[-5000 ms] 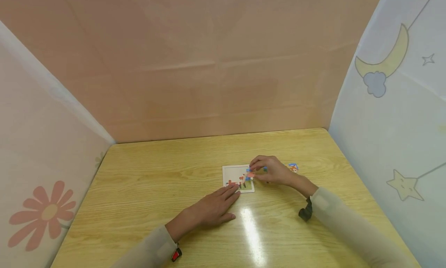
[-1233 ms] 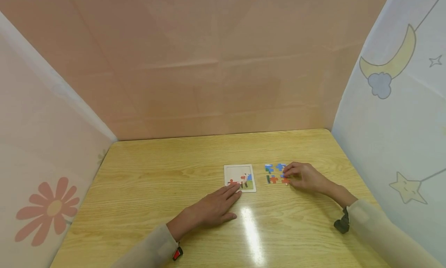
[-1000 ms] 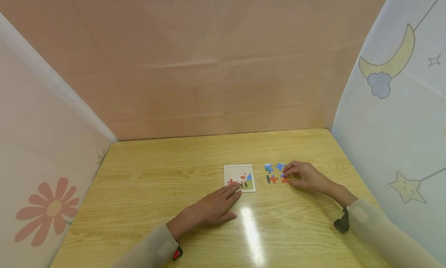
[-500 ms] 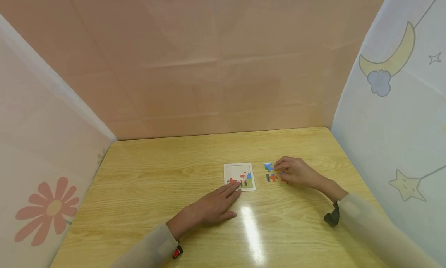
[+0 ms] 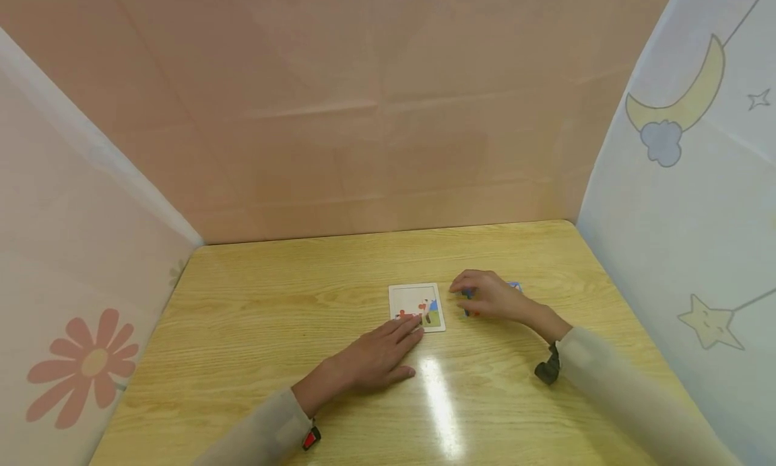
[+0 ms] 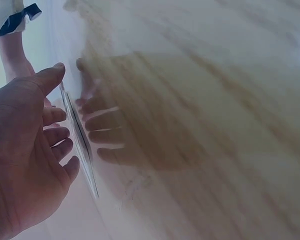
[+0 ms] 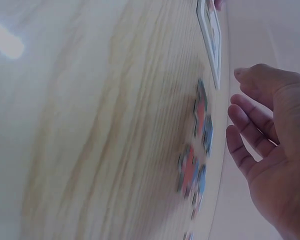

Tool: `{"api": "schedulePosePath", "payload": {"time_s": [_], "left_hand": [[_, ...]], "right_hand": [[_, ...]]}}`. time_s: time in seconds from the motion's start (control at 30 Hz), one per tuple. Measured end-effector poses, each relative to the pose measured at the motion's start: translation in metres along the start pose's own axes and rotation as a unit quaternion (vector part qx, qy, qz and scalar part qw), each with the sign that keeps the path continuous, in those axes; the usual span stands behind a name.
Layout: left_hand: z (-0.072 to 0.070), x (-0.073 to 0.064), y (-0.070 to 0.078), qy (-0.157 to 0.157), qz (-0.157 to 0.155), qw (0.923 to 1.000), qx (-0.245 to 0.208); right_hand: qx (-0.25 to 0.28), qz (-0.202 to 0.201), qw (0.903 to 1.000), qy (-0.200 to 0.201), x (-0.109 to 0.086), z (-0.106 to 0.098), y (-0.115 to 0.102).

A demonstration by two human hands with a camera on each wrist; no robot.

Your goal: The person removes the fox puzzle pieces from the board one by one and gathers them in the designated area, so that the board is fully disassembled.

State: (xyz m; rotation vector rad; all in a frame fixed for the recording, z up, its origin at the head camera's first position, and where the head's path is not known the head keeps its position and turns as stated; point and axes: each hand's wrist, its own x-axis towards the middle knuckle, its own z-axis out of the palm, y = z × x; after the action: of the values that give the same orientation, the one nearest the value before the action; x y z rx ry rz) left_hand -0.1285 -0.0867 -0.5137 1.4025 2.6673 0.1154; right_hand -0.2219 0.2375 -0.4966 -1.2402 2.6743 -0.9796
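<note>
A white-framed jigsaw tray [image 5: 413, 289] lies on the table, its lower part filled with pieces picturing an animal on grass. My left hand [image 5: 378, 358] lies flat with fingers straight, fingertips resting over the tray's near edge. My right hand [image 5: 491, 297] hovers just right of the tray, above loose puzzle pieces [image 5: 467, 293]. Its thumb and fingers are apart with nothing between them. In the right wrist view, a red and green piece [image 7: 201, 107] and another red piece [image 7: 189, 170] lie on the table beside blue ones. The hand hides most of them in the head view.
The wood-grain table [image 5: 273, 304] is bounded by a plain cloth wall [image 5: 364, 149] at the back and printed cloth walls at both sides. Another piece [image 5: 515, 286] lies behind the right wrist. Light glares off the table's front part.
Five seconds ago, my right hand held a piece at the tray's right side; blue now shows there. Since then it went right to the loose pieces, then back left over them. Left hand barely moved.
</note>
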Motion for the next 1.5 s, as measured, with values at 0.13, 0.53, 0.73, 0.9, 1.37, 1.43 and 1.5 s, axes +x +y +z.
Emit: {"api": "schedulePosePath", "payload": {"time_s": [0.13,0.53,0.73,0.9,1.37,1.43,1.5], "left_hand": [[0.002,0.003,0.002,0.000,0.007,1.0000,0.002],[0.005,0.010,0.010,0.009,0.018,0.9998,0.008],[0.005,0.012,0.012,0.006,0.009,0.9999,0.011],[0.006,0.013,0.013,0.009,0.006,0.9995,0.029],[0.001,0.014,0.015,0.002,0.004,0.9989,0.046],[0.001,0.014,0.014,0.002,0.004,0.9988,0.048],[0.001,0.014,0.014,0.002,0.004,0.9988,0.050]], "right_hand": [[0.011,0.018,0.9996,-0.017,0.009,0.008,-0.004],[-0.006,-0.008,0.9997,-0.022,0.024,0.023,-0.010],[-0.017,-0.020,0.9995,-0.020,0.029,0.027,-0.011],[-0.026,-0.012,0.9990,-0.035,0.032,0.030,-0.011],[-0.024,-0.011,0.9980,-0.058,0.036,0.030,-0.011],[-0.024,-0.011,0.9977,-0.062,0.037,0.030,-0.012],[-0.023,-0.013,0.9975,-0.065,0.038,0.030,-0.012]]}}
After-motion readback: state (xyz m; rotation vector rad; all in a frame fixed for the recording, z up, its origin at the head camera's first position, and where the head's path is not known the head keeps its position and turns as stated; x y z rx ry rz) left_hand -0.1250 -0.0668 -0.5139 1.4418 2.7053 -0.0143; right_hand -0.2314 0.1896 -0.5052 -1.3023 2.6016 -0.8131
